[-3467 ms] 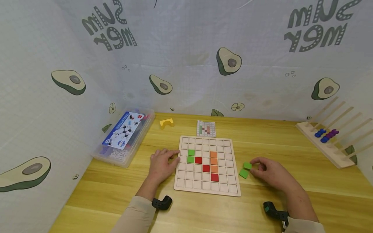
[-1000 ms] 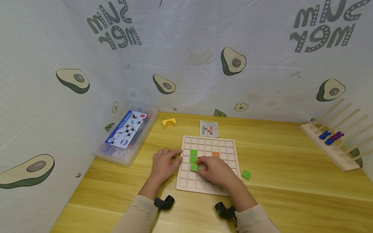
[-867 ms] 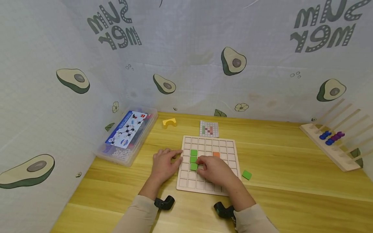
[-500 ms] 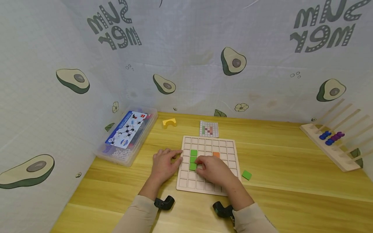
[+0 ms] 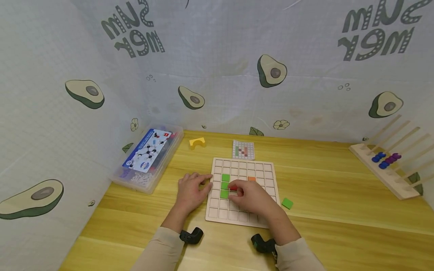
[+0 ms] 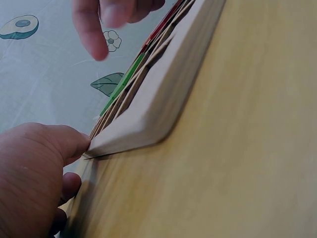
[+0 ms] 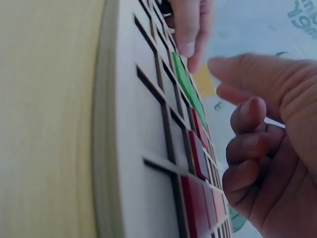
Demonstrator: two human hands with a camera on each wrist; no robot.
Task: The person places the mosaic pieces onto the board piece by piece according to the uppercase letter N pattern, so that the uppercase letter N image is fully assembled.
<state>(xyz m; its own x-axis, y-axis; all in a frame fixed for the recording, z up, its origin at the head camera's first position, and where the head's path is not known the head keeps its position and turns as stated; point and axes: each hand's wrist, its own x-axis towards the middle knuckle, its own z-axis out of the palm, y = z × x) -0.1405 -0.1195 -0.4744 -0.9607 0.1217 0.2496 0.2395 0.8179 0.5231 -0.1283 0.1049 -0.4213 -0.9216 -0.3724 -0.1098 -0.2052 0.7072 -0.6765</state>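
Observation:
A square wooden grid board (image 5: 217, 213) lies on the table. My left hand (image 5: 190, 192) touches its left edge with thumb and index finger. Over the middle of the board hovers my right hand (image 5: 252, 197), its thumb and index finger apart beside the lowest green tile (image 5: 224, 194), holding nothing. Three green tiles stand in one column. A red tile (image 5: 233, 188) and an orange tile (image 5: 251, 178) show past the right hand, which hides others. In the right wrist view, green tiles (image 7: 185, 84) and red tiles (image 7: 196, 203) sit in the cells, clear of the fingers.
One loose green tile (image 5: 287, 203) lies right of the board. Behind the board is a printed pattern card (image 5: 243, 149). A yellow arch block (image 5: 197, 143) and a plastic box (image 5: 145, 158) are at the left; a pegged bead rack (image 5: 383, 171) stands at the right.
My right hand has carried a green tile from the right side to the board, set it below the other two, then let go and drawn back slightly. The left hand stays at the edge.

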